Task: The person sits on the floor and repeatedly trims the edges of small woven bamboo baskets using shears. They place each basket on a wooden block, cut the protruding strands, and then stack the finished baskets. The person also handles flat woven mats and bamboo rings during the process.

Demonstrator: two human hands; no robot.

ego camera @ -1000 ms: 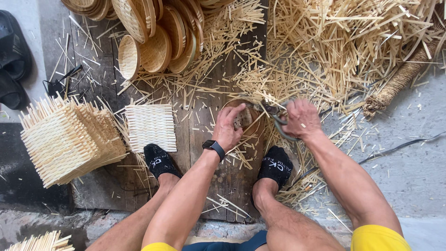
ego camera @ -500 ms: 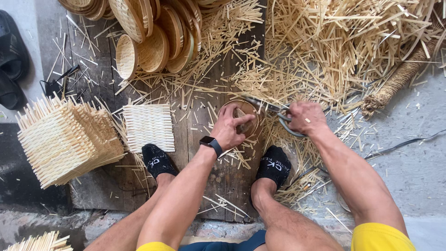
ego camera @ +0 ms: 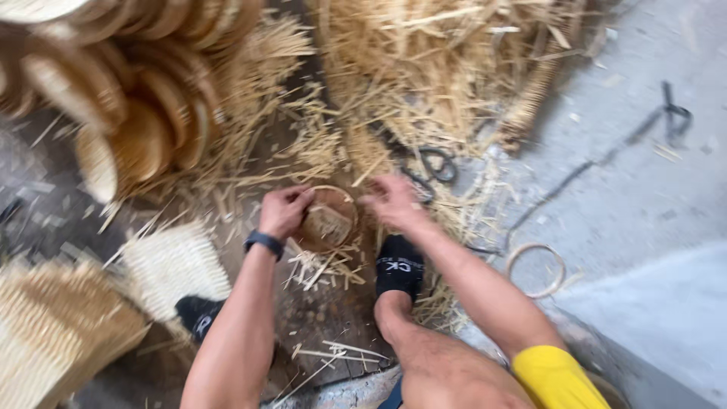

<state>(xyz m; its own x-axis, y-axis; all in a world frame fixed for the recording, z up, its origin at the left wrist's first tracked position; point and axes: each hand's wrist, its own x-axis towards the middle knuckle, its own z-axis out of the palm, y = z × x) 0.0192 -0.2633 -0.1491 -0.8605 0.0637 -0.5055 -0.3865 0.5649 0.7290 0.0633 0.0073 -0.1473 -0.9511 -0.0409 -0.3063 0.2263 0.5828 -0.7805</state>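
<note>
Small round woven basket [ego camera: 327,221] is steadied on the floor between both feet; its rim is gripped by the left hand [ego camera: 282,212]. Right hand [ego camera: 394,203] is released, fingers spread, beside scissors [ego camera: 433,167]

Two hands [ego camera: 284,212] [ego camera: 394,203], one small basket [ego camera: 327,221], one scissors [ego camera: 433,168], one loose ring [ego camera: 536,270], two socks [ego camera: 399,266].

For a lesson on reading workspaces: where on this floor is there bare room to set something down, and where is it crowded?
Free: the grey concrete floor to the right, bordered by the straw pile, the loose hoop and a dark cord. Crowded: around the left hand and right hand, amid cuttings, scissors and stacked woven baskets.
</note>
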